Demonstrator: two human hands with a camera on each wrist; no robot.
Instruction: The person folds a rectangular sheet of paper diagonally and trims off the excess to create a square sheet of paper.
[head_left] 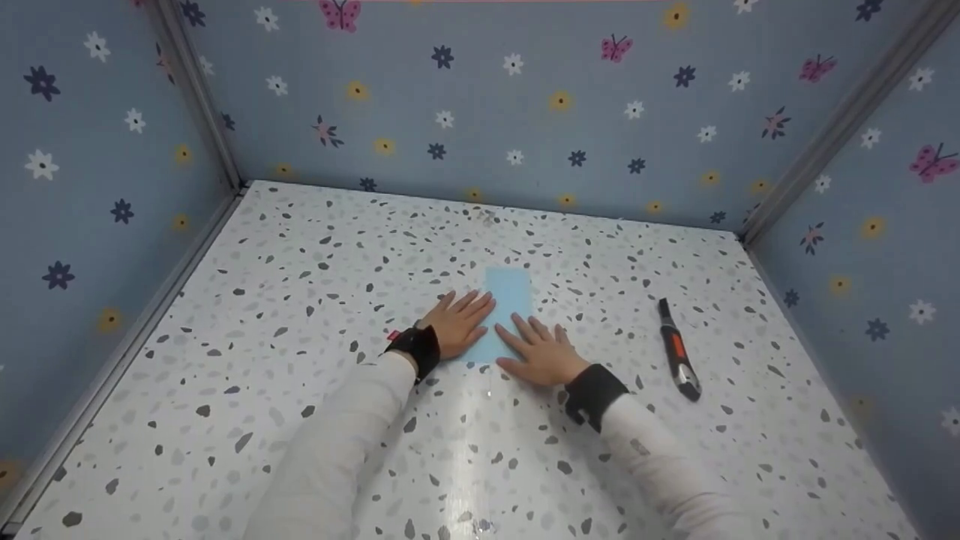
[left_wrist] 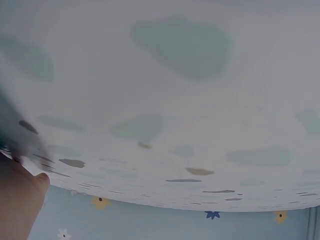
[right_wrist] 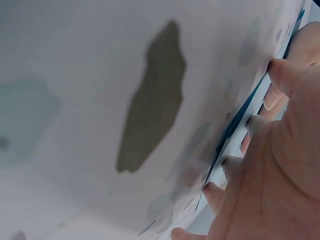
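A light blue sheet of paper (head_left: 510, 289) lies on the speckled table, and its far end shows beyond the fingers. My left hand (head_left: 455, 324) rests flat over its left side with the fingers straight. From the right, my right hand (head_left: 544, 354) presses on the paper's near right part, fingers spread. The right wrist view has the paper's blue edge (right_wrist: 240, 117) side-on, slightly raised under the fingertips (right_wrist: 232, 167). Only part of a hand (left_wrist: 22, 200) enters the left wrist view. The hands hide much of the paper, so I cannot tell whether it is folded.
To the right of the right hand lies a utility knife (head_left: 678, 352) with a black and orange handle, its narrow end pointing away. Flower-patterned panels (head_left: 480, 97) wall the white speckled table (head_left: 337, 247) at the back and both sides.
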